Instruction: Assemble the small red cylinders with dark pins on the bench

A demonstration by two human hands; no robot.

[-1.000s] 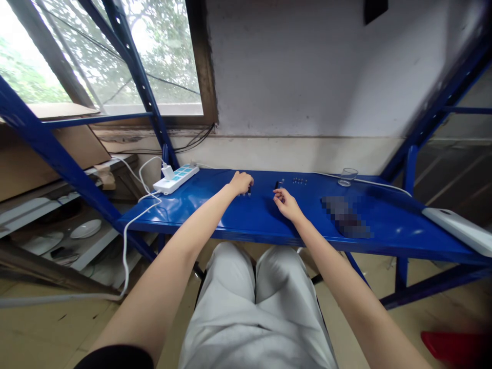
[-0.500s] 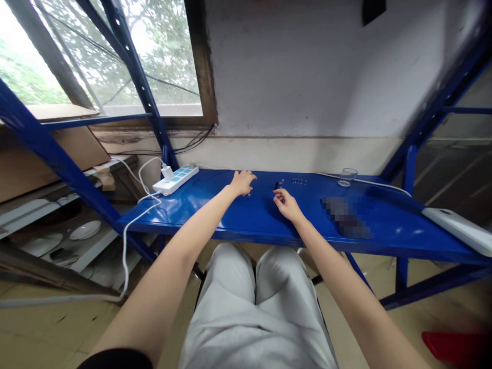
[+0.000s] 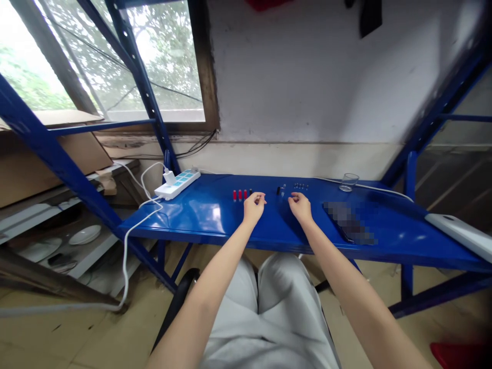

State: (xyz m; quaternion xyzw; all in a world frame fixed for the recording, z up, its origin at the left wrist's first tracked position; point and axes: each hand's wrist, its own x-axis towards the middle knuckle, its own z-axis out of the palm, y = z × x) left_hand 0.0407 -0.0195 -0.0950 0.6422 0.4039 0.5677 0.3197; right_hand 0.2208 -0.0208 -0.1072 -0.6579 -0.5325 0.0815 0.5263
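My left hand (image 3: 254, 207) is closed over the blue table (image 3: 207, 215), thumb and fingers pinched together; what they hold, if anything, is too small to make out. Just left of it stand several small red cylinders (image 3: 240, 195) in a row, with a dark one (image 3: 250, 192) partly behind my fingers. My right hand (image 3: 301, 207) is also closed, its fingertips together near the table, and I cannot make out anything in them. Between the hands lies a small black piece (image 3: 279, 190) beside tiny clear pieces (image 3: 283, 194). Behind my right hand are several tiny shiny parts (image 3: 301, 186).
A white power strip (image 3: 177, 184) with a plugged-in cable lies at the table's left end. To the right are a clear glass (image 3: 349, 182), a blurred-out dark flat object (image 3: 348, 223) and a white device (image 3: 461, 233). Blue frame posts (image 3: 410, 177) rise at both sides.
My left hand has moved right and closed, uncovering the red cylinders. My right hand has shifted right, away from the black piece, which stays on the table.
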